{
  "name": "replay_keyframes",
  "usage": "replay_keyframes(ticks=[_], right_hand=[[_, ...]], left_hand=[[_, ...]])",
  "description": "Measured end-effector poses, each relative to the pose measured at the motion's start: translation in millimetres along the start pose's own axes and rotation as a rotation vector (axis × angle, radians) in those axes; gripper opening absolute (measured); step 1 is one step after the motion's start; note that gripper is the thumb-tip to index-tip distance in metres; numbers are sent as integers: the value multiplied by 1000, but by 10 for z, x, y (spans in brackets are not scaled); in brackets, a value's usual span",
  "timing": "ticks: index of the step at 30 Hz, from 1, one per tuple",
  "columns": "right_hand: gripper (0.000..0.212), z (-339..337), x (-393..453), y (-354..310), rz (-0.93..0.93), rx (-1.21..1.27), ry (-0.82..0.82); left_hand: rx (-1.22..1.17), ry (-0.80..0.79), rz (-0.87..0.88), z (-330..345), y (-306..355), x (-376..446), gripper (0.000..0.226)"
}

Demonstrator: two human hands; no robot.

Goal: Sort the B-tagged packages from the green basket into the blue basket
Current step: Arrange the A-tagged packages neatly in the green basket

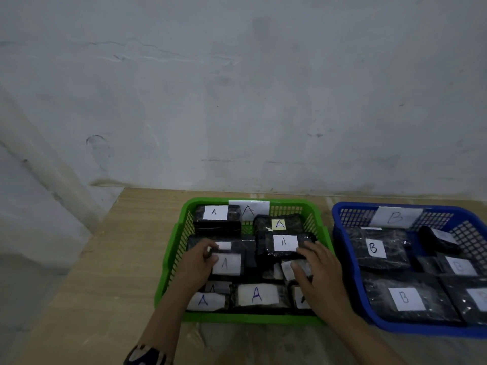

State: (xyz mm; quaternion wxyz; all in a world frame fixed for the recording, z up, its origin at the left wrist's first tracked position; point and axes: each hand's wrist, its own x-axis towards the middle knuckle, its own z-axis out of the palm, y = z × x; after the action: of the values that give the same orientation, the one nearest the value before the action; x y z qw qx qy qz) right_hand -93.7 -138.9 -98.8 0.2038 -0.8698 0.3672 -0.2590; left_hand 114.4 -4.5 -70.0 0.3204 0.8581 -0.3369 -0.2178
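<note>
**Two hands working through the green basket**

Two baskets are sitting on the wooden worktop: the green basket at lower centre, the blue basket at lower right. Eight A-labelled black packages are showing in the green one; none showing a B can be made out there. In the blue basket, two packages with clear B labels are lying flat, with at least three more whose labels are too faint or cut off by the frame edge. The left hand is pinching the top edge of an A-labelled package. The right hand is lying spread over a small package, its label blurred; whether it is gripping cannot be told.
</note>
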Motion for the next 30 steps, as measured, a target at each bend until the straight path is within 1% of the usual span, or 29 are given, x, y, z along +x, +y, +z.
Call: replay_keyframes(ticks=[2, 4, 8, 15, 20, 22, 24, 26, 30], right_hand=[[83, -12, -18, 23, 13, 7, -11], [81, -6, -29, 41, 15, 9, -15], [77, 5, -39, 35, -13, -13, 3], [84, -40, -89, 41, 20, -7, -43], [87, -104, -140, 32, 48, -21, -90], [86, -116, -155, 14, 39, -27, -81], [84, -134, -168, -2, 37, -34, -69], [87, -159, -186, -23, 55, -30, -76], [97, -196, -225, -32, 93, -8, -106]], left_hand=[[62, -32, -22, 8, -54, -22, 12], [109, -36, -22, 17, -103, -51, 18], [168, 7, 26, 41, -142, -99, 24], [225, 53, 84, 114, -230, -121, 29], [295, 38, 128, 120, -247, -117, 32], [308, 46, 123, 101, -208, -152, 32], [339, 74, 159, 103, -240, -169, 30], [391, 101, 198, 122, -288, -194, 30], [348, 127, 163, 114, -258, -246, 34]])
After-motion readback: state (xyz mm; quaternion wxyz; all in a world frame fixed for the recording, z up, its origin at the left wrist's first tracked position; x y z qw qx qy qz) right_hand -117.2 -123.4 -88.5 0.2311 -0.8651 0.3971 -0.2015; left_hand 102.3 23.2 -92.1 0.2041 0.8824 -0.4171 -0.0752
